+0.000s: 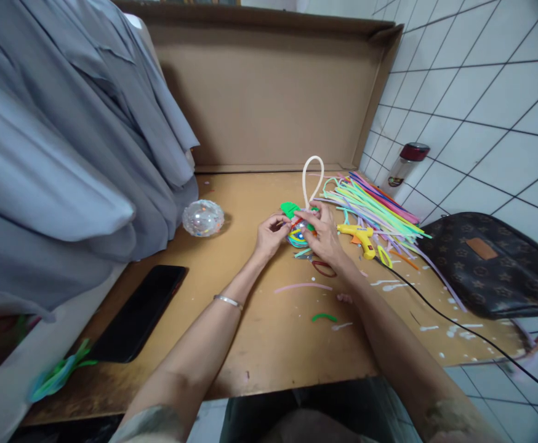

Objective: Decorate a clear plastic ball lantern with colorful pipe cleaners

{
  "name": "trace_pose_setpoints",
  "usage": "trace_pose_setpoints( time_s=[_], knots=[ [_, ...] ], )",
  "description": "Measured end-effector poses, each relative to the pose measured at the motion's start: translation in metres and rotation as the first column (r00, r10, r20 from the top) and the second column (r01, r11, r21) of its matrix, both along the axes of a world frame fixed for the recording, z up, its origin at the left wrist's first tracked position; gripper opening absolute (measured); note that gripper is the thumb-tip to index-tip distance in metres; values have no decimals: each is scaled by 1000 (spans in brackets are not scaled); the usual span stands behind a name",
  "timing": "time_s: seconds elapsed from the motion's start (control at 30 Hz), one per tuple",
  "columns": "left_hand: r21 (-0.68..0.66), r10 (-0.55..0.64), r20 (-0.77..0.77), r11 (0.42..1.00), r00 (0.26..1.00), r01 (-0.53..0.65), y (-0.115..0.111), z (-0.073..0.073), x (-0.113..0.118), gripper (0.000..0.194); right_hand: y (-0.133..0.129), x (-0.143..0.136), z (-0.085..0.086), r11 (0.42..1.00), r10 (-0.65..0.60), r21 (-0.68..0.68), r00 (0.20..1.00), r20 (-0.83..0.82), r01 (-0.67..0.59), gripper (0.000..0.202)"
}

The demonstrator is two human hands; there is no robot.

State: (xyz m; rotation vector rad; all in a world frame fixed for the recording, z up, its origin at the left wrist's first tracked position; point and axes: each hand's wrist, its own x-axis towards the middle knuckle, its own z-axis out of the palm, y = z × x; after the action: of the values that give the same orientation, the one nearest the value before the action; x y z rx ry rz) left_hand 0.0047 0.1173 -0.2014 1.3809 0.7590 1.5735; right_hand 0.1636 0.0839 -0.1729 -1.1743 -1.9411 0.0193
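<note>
A small colourful craft piece [298, 237] with blue, yellow and teal curves sits between my hands at mid table. Green leaf-like parts [290, 210] show at its top, and a white loop [313, 178] stands up behind it. My left hand [271, 235] has thumb and fingers closed at the piece's left edge. My right hand [323, 234] bends its fingers over the right side, where red and green bits show. Just below lies a pair of scissors [323, 269] with dark red handles. The fingers partly hide the piece.
A yellow glue gun [359, 239] with a black cord lies right, beside many fuzzy coloured stems [375, 206]. A brown bag [490, 264] and a red-capped bottle [405, 166] stand along the tiled wall. Left are a clear ball [203, 218], a black phone [140, 314] and grey cloth [66, 154].
</note>
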Motion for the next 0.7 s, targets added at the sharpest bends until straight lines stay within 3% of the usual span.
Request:
trace_pose_setpoints(
  time_s=[0.33,0.7],
  knots=[
    [92,28,-91,996,995,-20,-1,-4,-1,16,-6,-3,6,1000,-8,-3,1000,24,8,38],
    [251,100,-256,967,961,-34,-4,-6,-7,28,-7,0,7,1000,3,1,1000,25,-3,36]
  ],
)
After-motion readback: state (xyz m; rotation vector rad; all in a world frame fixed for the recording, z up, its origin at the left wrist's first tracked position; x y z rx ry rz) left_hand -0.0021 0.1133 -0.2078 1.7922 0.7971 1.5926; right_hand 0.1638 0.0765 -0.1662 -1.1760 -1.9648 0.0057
